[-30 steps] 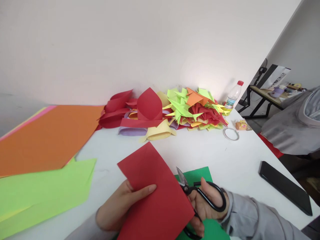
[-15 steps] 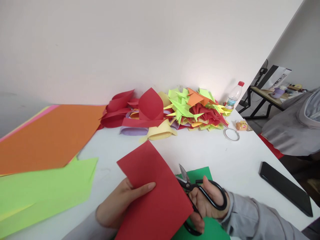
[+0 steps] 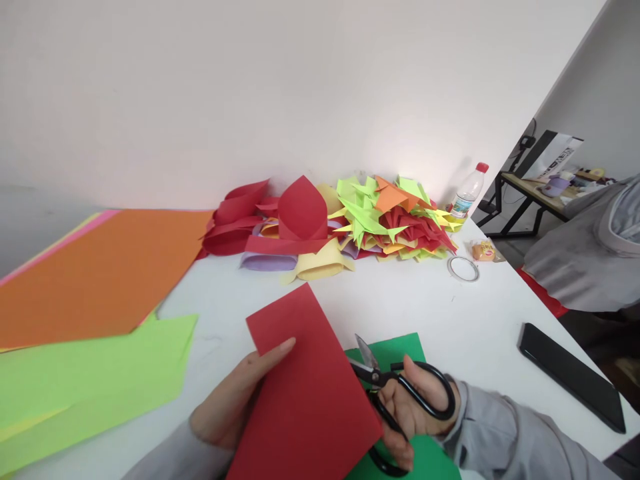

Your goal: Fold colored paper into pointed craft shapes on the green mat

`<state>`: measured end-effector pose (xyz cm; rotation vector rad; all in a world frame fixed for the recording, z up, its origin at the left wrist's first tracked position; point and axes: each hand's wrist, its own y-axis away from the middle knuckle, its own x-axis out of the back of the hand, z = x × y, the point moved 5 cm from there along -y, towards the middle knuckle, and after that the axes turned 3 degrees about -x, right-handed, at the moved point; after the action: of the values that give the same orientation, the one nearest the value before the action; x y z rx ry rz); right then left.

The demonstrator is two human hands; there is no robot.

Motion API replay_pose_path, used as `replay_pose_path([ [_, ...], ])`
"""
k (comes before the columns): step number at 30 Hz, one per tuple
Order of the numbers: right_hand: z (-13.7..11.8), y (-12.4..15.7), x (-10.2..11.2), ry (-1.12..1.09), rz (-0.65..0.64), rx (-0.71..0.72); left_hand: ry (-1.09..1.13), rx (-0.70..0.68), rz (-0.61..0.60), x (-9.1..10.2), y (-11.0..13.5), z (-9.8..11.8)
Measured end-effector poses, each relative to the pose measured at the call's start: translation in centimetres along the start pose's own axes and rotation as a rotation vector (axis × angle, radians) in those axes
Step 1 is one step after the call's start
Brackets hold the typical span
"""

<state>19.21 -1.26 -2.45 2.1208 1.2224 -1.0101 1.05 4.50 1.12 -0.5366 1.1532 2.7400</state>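
i can make out no word for certain. big dark letters run aslant on a black-and-white bag or box (image 3: 559,157) on the far table (image 3: 531,188); the print on the bottle label (image 3: 461,205) and snack wrapper (image 3: 483,251) is too small for me.

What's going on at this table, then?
A person is working with coloured paper. The left hand has a red sheet in its grip, and the right hand holds scissors, blades apart at the sheet's edge. A green sheet lies on the table below. Near the wall is a heap of spiky paper shapes; an orange sheet lies to the left.
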Motion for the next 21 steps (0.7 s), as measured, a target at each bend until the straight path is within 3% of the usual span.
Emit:
replay_pose_path([
  [7, -0.1, -0.2, 0.0, 0.053, 0.021, -0.016, -0.016, -0.048, -0.028, -0.6, 0.3, 0.2],
  [15, 1.7, 0.0, 1.9, 0.073, 0.128, -0.084, -0.034, -0.048, -0.061, -1.2, 0.5, -0.7],
  [21, 1.5, -0.1, 1.7, 0.032, 0.083, -0.050, -0.042, -0.089, -0.028, -1.3, 0.5, -0.8],
])
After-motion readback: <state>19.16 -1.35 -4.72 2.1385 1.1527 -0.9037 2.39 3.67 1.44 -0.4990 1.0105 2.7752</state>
